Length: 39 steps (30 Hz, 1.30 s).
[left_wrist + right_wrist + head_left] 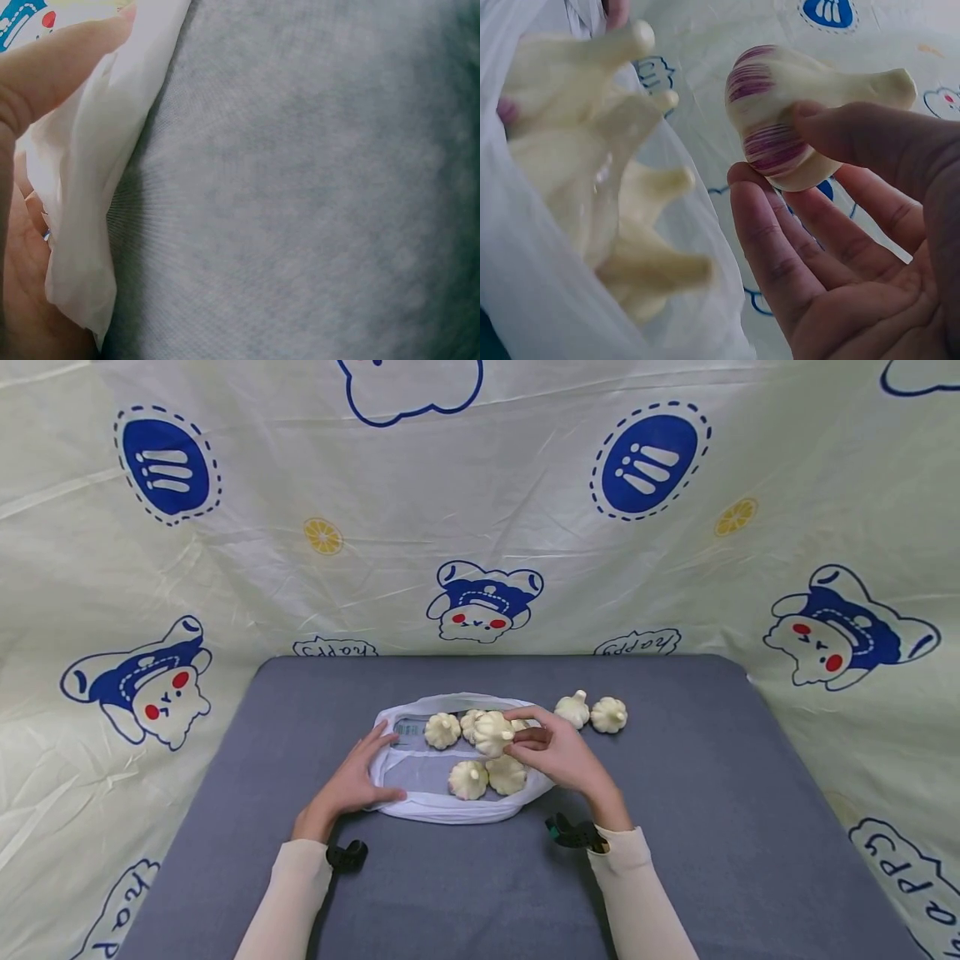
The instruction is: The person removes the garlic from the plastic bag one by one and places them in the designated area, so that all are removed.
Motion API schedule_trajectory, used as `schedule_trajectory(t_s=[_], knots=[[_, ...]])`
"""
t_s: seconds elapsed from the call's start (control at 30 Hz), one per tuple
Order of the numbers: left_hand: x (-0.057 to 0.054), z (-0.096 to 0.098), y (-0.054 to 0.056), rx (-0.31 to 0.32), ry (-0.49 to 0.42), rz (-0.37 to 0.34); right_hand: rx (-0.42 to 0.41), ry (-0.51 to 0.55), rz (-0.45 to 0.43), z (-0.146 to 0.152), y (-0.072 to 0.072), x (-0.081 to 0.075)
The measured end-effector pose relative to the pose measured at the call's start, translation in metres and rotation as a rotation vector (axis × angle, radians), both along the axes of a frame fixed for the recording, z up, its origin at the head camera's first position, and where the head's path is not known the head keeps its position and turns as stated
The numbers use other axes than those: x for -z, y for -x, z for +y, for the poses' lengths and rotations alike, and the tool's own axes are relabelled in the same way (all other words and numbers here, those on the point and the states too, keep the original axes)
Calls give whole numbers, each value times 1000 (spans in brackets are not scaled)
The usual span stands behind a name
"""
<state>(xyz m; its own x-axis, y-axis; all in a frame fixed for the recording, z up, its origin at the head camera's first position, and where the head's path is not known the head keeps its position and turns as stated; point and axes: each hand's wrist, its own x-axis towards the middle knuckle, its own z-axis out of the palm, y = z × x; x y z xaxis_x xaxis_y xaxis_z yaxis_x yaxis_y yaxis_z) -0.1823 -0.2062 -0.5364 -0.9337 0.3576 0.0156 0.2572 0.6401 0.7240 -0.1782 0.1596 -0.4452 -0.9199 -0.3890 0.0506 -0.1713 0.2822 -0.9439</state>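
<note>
In the head view a white plastic bag (442,810) lies with its mouth spread wide on the table. My left hand (358,777) holds the bag's left rim, fingers at the far side and thumb at the near side. The left wrist view has white plastic (86,195) between thumb and palm. Over the bag, my right hand (561,750) pinches a garlic bulb (492,733) between thumb and fingers; purple streaks mark this bulb (765,82) in the right wrist view. Several other garlic bulbs (442,731) sit inside the bag, partly hidden by the held one.
Two more garlic bulbs (609,715) lie on the grey table (720,827), right of the bag near the back. A pale printed sheet (480,485) hangs behind the table and continues at its sides. Dark bands with cameras (348,856) are on both wrists.
</note>
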Motion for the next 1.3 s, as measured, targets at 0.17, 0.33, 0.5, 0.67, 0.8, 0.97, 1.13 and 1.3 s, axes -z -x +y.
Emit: schedule_trajectory(t_s=[0.17, 0.33, 0.5, 0.67, 0.8, 0.97, 1.13, 1.3], knots=[[0, 0, 0, -7, -6, -5, 56, 8, 45, 17, 1, 0], [0, 1, 0, -12, 3, -8, 110, 11, 78, 34, 1, 1], [-1, 2, 0, -15, 0, -15, 164, 19, 110, 52, 1, 2], [0, 1, 0, -12, -2, -18, 208, 34, 144, 69, 0, 4], [0, 1, 0, -11, -6, -15, 247, 23, 170, 82, -1, 4], [-1, 1, -1, -14, -11, -24, 305, 12, 198, 95, -4, 3], [-2, 1, -1, -16, -11, -28, 356, 0, 221, 105, -5, 3], [-3, 1, -1, -18, -14, -38, 392, 2, 241, 114, -6, 6]])
